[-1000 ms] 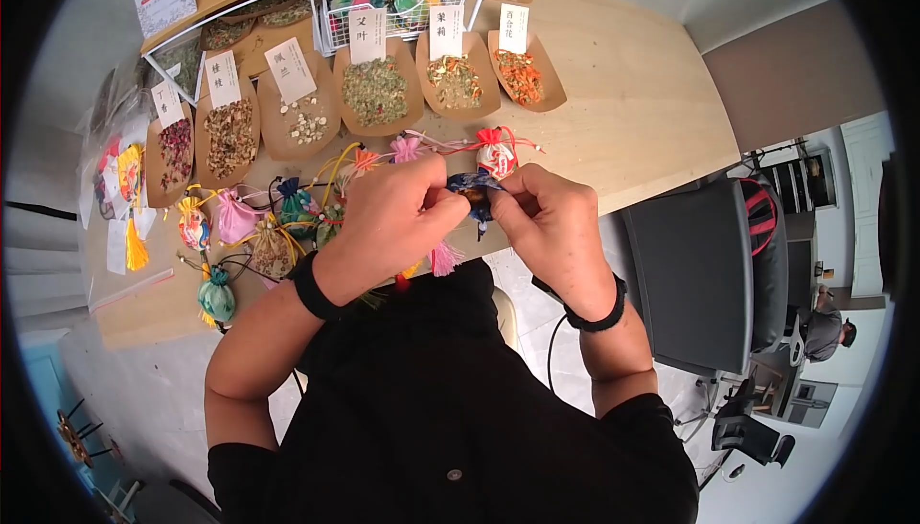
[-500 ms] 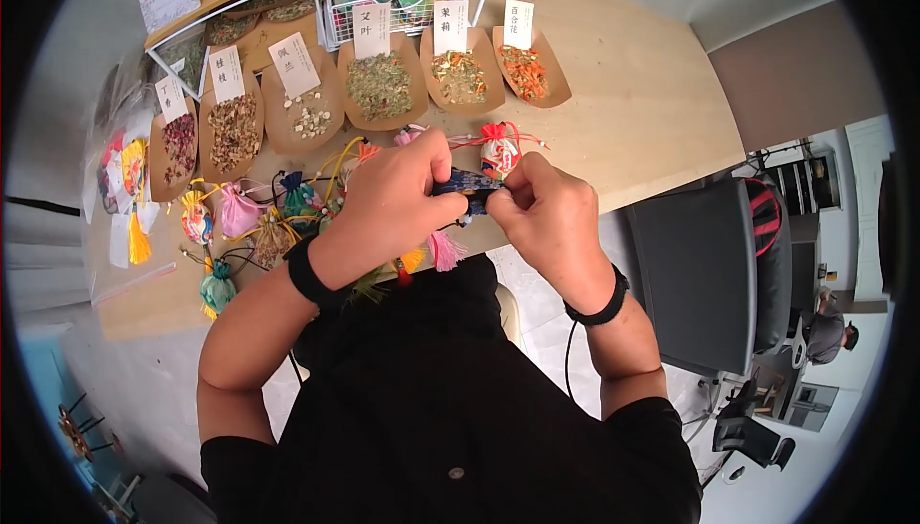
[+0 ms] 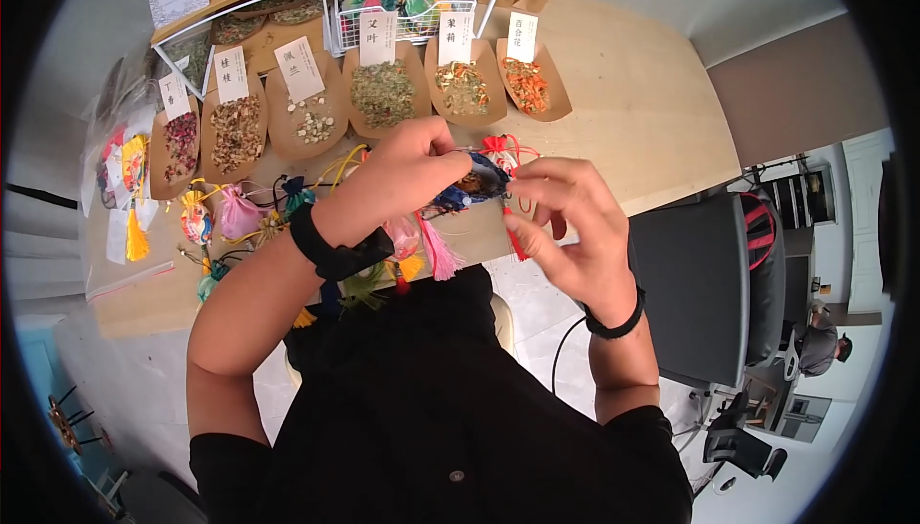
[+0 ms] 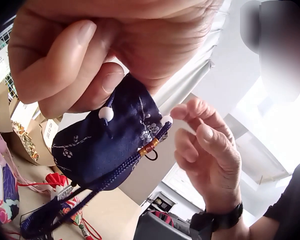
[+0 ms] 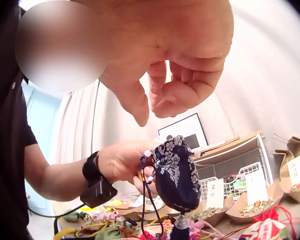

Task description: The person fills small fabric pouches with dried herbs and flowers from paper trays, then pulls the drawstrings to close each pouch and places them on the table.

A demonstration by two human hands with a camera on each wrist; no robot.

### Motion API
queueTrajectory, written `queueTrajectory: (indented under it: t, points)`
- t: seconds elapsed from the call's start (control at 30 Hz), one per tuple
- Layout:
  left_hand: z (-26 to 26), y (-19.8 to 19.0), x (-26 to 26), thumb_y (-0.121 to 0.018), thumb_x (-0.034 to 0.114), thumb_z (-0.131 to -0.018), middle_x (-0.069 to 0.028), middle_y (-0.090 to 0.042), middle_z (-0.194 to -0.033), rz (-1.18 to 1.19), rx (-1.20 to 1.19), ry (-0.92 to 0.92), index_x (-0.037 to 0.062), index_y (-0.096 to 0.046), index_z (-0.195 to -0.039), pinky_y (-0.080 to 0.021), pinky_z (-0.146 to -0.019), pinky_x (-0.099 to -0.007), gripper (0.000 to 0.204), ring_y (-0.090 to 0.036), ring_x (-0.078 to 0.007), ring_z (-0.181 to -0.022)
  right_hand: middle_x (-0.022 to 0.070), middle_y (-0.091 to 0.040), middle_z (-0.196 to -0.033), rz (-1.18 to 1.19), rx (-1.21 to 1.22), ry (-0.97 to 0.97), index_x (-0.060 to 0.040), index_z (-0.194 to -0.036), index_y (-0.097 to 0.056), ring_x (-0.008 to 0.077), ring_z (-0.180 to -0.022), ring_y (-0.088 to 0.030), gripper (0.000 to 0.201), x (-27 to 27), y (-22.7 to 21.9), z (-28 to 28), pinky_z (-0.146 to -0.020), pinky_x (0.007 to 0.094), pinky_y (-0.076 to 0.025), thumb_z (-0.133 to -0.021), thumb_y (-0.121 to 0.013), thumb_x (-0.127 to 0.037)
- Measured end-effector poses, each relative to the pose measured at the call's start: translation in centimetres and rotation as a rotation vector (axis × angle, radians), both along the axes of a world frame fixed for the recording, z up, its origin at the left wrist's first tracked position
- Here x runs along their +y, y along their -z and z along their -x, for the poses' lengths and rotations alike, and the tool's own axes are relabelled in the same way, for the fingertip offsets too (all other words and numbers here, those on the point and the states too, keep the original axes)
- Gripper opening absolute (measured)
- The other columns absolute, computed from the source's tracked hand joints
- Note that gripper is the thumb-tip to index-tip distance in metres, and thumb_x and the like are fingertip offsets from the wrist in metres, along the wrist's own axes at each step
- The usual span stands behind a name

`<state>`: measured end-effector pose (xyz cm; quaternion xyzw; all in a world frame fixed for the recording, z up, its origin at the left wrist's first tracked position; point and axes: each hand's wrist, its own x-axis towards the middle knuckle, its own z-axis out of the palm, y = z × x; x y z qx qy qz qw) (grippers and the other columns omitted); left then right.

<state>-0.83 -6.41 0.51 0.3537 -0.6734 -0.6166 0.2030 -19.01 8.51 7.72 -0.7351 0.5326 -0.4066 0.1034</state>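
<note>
The left hand (image 3: 407, 174) pinches the rim of a dark blue pouch (image 3: 460, 196), whose mouth gapes and shows brownish filling inside in the head view. White floral embroidery, white beads and a braided cord hang on the pouch (image 4: 97, 150) in the left wrist view. The right hand (image 3: 575, 227) is beside the pouch's right edge with its fingers parted and bent a little. A gap separates this right hand (image 5: 165, 65) from the pouch (image 5: 176, 175) in the right wrist view, and it holds nothing.
Paper trays of dried herbs (image 3: 383, 93) with name cards stand in a row behind the hands. Colourful tasselled pouches, one of them pink (image 3: 240, 212), lie on the table (image 3: 652, 121). A white wire basket (image 3: 402, 21) is at the back; a dark chair (image 3: 690, 284) stands right.
The right hand has let go of the blue pouch and moved slightly right and down, its fingers spreading. The left hand still holds the pouch, which now shows a wider mouth.
</note>
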Motion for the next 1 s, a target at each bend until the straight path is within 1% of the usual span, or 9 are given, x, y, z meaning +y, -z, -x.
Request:
queueTrajectory:
  t: [0.03, 0.13, 0.37, 0.5, 0.6, 0.63, 0.77, 0.87, 1.0]
  points:
    - [0.2, 0.2, -0.2, -0.07, 0.017, -0.091, -0.0013, -0.064, -0.077, 0.003, -0.011, 0.006, 0.0012, -0.064, -0.09, -0.043, -0.057, -0.0276, 0.017, -0.056, -0.0064, -0.067, 0.008, -0.068, -0.121, 0.036, 0.095, -0.022, -0.0071, -0.116, -0.075, 0.0197, -0.08, -0.07, 0.035, 0.1, 0.5, 0.3, -0.066, 0.0328, -0.058, -0.082, -0.083, -0.004]
    - [0.6, 0.1, -0.5, -0.073, 0.026, -0.089, -0.0065, -0.068, -0.076, 0.006, -0.036, 0.022, -0.002, -0.066, -0.09, -0.048, -0.057, -0.0315, 0.029, -0.062, -0.0115, -0.066, 0.0082, -0.068, -0.119, 0.122, 0.311, -0.056, -0.0068, -0.115, -0.075, 0.0233, -0.087, -0.072, 0.035, -0.7, 0.4, 0.1, -0.071, 0.0354, -0.06, -0.082, -0.085, -0.011]
    - [1.7, -1.8, -0.6, -0.071, 0.024, -0.09, -0.001, -0.063, -0.076, 0.004, -0.045, 0.004, 0.0007, -0.065, -0.088, -0.044, -0.056, -0.0286, 0.024, -0.055, -0.0076, -0.067, 0.0109, -0.07, -0.1, 0.087, 0.373, 0.039, -0.0042, -0.109, -0.073, 0.03, -0.083, -0.071, 0.029, -2.7, 1.8, -0.5, -0.07, 0.0383, -0.059, -0.085, -0.084, -0.017]
    - [1.9, -2.0, -2.0, -0.075, 0.038, -0.089, -0.0058, -0.067, -0.079, 0.066, 0.007, 0.029, -0.0014, -0.066, -0.09, -0.048, -0.061, -0.0305, 0.04, -0.06, -0.011, -0.071, 0.0102, -0.067, -0.092, 0.012, 0.201, 0.072, -0.0038, -0.103, -0.073, 0.028, -0.076, -0.067, 0.023, -3.4, 2.5, 0.0, -0.066, 0.0382, -0.056, -0.086, -0.085, -0.012]
    - [1.4, -2.4, -2.0, -0.078, 0.045, -0.09, -0.0062, -0.068, -0.09, -0.064, 0.293, 0.033, -0.0013, -0.065, -0.096, -0.049, -0.067, -0.0299, 0.049, -0.061, -0.0108, -0.078, 0.0097, -0.066, -0.088, -0.007, 0.011, 0.072, -0.0031, -0.1, -0.073, 0.0242, -0.07, -0.064, 0.019, -4.2, 1.9, 0.3, -0.063, 0.0357, -0.052, -0.085, -0.085, -0.007]
    - [1.1, -2.4, -2.3, -0.077, 0.048, -0.094, -0.0073, -0.067, -0.105, -0.077, 0.288, 0.098, -0.002, -0.062, -0.115, -0.05, -0.078, -0.0281, 0.057, -0.06, -0.0108, -0.094, 0.0094, -0.065, -0.087, -0.012, -0.009, 0.077, -0.0026, -0.098, -0.074, 0.0226, -0.068, -0.062, 0.018, -4.4, 1.6, 0.5, -0.061, 0.0345, -0.051, -0.085, -0.085, -0.006]
    - [0.8, -1.1, -1.5, -0.075, 0.043, -0.097, -0.0021, -0.06, -0.116, -0.238, 0.473, 0.326, 0.002, -0.053, -0.142, -0.047, -0.097, -0.0294, 0.064, -0.057, -0.0115, -0.113, 0.0058, -0.065, -0.085, -0.135, -0.165, 0.098, -0.0003, -0.097, -0.076, 0.0121, -0.067, -0.058, 0.015, -6.6, 0.7, 2.1, -0.061, 0.0282, -0.048, -0.087, -0.085, -0.008]
    - [1.5, 1.3, -1.4, -0.075, 0.041, -0.097, 0.0004, -0.06, -0.117, -0.216, 0.414, 0.291, 0.0055, -0.055, -0.141, -0.047, -0.096, -0.029, 0.059, -0.057, -0.0104, -0.108, 0.0028, -0.066, -0.087, -0.152, -0.291, 0.062, 0.0005, -0.099, -0.077, 0.0079, -0.069, -0.058, 0.014, -8.4, 1.0, 2.8, -0.062, 0.0267, -0.049, -0.09, -0.084, -0.008]
    - [2.9, 1.3, -1.1, -0.073, 0.03, -0.097, 0.0024, -0.063, -0.105, -0.348, 0.318, 0.167, 0.0061, -0.066, -0.121, -0.046, -0.089, -0.0275, 0.035, -0.058, -0.0083, -0.097, 0.0009, -0.064, -0.087, -0.16, -0.425, 0.036, 0.001, -0.096, -0.077, 0.0069, -0.071, -0.059, 0.013, -10.4, 1.4, 2.6, -0.064, 0.0257, -0.048, -0.091, -0.083, -0.01]
